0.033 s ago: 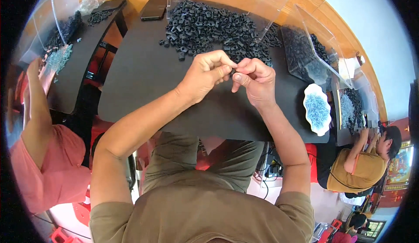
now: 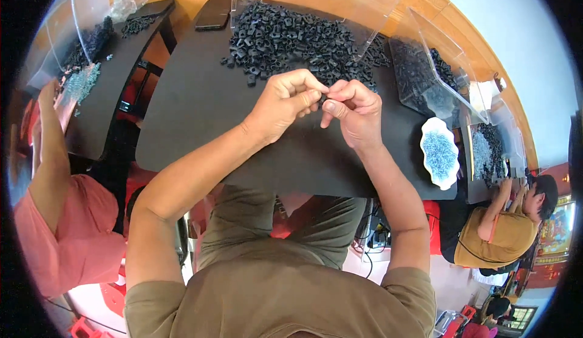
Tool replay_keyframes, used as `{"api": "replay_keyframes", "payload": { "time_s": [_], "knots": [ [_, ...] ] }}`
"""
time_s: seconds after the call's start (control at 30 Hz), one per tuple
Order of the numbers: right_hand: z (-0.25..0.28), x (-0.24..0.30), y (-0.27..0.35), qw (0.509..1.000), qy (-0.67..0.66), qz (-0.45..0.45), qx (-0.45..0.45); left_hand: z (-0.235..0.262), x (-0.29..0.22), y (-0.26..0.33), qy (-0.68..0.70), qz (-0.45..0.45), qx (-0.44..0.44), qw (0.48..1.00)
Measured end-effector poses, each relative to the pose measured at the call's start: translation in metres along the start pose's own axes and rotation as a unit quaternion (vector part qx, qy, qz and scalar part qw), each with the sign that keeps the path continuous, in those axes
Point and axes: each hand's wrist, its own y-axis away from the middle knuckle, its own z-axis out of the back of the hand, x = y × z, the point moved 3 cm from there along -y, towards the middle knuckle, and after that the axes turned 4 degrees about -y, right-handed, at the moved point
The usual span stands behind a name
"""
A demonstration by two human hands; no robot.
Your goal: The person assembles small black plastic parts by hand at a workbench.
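Over the middle of the table, my left hand and my right hand meet fingertip to fingertip. Between them is a small black plastic part, pinched by thumb and forefinger from both sides. My fingers cover most of it, and whether some tinier piece is also there cannot be made out. Just beyond my hands spreads a heap of small black hollow plastic parts. To the right of my right forearm stands a white scalloped dish holding many tiny light-blue pieces.
Clear plastic panels stand behind the heap. A tilted clear bin with black parts sits at the back right. A dark phone lies far left. People work at neighbouring tables, one in pink, one in mustard.
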Motion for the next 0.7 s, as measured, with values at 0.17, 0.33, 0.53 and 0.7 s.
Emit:
{"api": "replay_keyframes", "payload": {
  "time_s": [0.17, 0.33, 0.53, 0.7],
  "knots": [
    [0.002, -0.003, -0.003, 0.999, -0.028, 0.004, -0.015, 0.003, -0.007, -0.007, -0.015, -0.003, -0.014, 1.000],
    [0.002, -0.003, -0.001, 0.996, -0.046, -0.060, -0.041, 0.004, -0.001, -0.008, -0.041, 0.014, -0.017, 0.999],
    [0.009, -0.016, -0.001, 0.986, -0.121, -0.108, -0.045, 0.002, 0.002, -0.007, -0.048, 0.015, -0.012, 0.999],
    [0.008, -0.020, 0.004, 0.975, -0.159, -0.157, -0.011, 0.002, 0.002, -0.004, -0.045, 0.005, -0.012, 0.999]
  ]
}}
